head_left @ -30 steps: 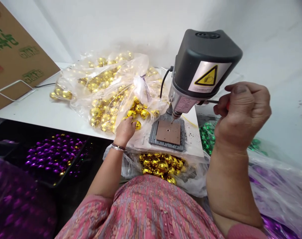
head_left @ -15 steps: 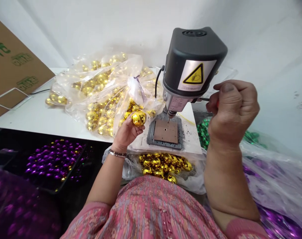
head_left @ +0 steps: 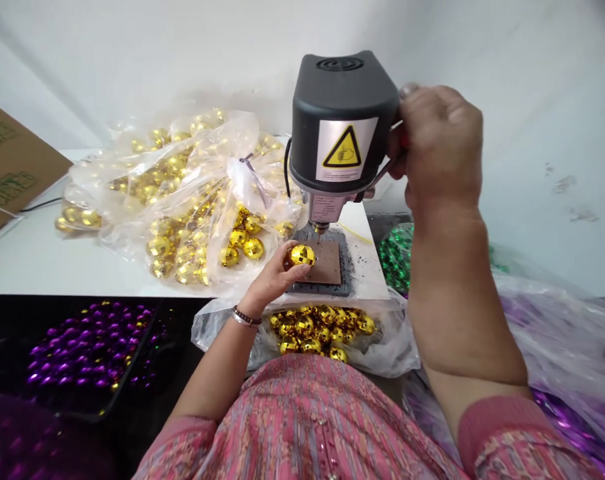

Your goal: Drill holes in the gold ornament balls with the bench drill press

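My left hand [head_left: 277, 277] is closed on a shiny gold mirrored ball [head_left: 302, 255], held over the near left part of the drill press base. The drill press [head_left: 345, 113] has a dark motor housing with a yellow warning label. Below its bit lies a brown board [head_left: 327, 262] on the grey base plate [head_left: 345, 288]. My right hand [head_left: 440, 140] is raised beside the housing and wrapped round the feed lever [head_left: 382, 175]; most of the lever's grip is hidden by the fingers.
Clear bags of gold balls [head_left: 182, 193] cover the white table [head_left: 12, 270]. An open bag of gold balls [head_left: 322, 328] sits before my lap. Purple balls [head_left: 92, 340] lie lower left; green ones [head_left: 397, 257] lie right. A cardboard box [head_left: 12, 167] stands far left.
My left hand has carried the gold ball rightward from beside the bag to the drill press base. My right hand has risen with the lever. The view has shifted slightly.
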{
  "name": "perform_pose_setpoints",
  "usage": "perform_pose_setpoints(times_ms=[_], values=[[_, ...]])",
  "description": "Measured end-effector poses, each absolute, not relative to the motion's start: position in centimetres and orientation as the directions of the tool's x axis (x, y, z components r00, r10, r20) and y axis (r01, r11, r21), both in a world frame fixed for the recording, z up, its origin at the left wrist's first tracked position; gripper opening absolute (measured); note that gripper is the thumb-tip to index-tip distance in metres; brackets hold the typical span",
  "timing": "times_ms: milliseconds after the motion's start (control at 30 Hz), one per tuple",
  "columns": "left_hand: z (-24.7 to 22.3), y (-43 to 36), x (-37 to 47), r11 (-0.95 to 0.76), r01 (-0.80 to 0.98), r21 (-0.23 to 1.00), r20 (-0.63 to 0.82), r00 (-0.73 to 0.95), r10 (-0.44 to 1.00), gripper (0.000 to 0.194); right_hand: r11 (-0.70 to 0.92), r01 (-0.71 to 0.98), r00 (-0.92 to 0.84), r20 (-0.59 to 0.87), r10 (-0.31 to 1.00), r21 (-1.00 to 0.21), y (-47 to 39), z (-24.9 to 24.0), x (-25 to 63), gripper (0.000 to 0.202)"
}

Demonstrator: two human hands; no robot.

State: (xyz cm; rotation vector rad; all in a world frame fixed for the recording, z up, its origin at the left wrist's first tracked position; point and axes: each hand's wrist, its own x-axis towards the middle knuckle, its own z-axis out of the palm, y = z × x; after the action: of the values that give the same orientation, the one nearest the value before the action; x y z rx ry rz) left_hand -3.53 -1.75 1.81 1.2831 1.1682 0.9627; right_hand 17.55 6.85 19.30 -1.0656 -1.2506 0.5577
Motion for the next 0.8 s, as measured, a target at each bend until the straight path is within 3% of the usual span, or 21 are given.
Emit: perform_pose_setpoints(times_ms=[167,300,467,667,800], values=[[1.9,-0.3,-2.0,0.308,-0.055,0.95,-0.3,0.117,0.947,0.046,0.318,0.238,0.26,0.376,0.89,-0.918,7.9,20.5,17.4,0.028],[2.0,0.5,-1.2,0.365,-0.101,0.926,-0.354,0.105,0.929,0.036,0.349,0.231,0.239,0.401,0.884,-0.908,7.5,20.4,17.4,0.029],[1.9,0.8,-0.7,0.299,0.095,0.95,-0.305,0.057,0.951,0.033,0.509,0.084,0.23,0.514,0.827,-0.857,7.2,19.8,17.2,0.032],[1.8,1.2,-0.4,0.19,0.4,0.897,-0.223,0.038,0.974,0.036,0.513,0.056,0.233,0.511,0.828,-0.857,7.1,19.8,17.0,0.03],[2.5,1.3,0.0,0.088,0.56,0.824,-0.146,0.059,0.987,0.049,0.5,0.079,0.225,0.504,0.834,-0.862,7.0,19.9,17.1,0.029]])
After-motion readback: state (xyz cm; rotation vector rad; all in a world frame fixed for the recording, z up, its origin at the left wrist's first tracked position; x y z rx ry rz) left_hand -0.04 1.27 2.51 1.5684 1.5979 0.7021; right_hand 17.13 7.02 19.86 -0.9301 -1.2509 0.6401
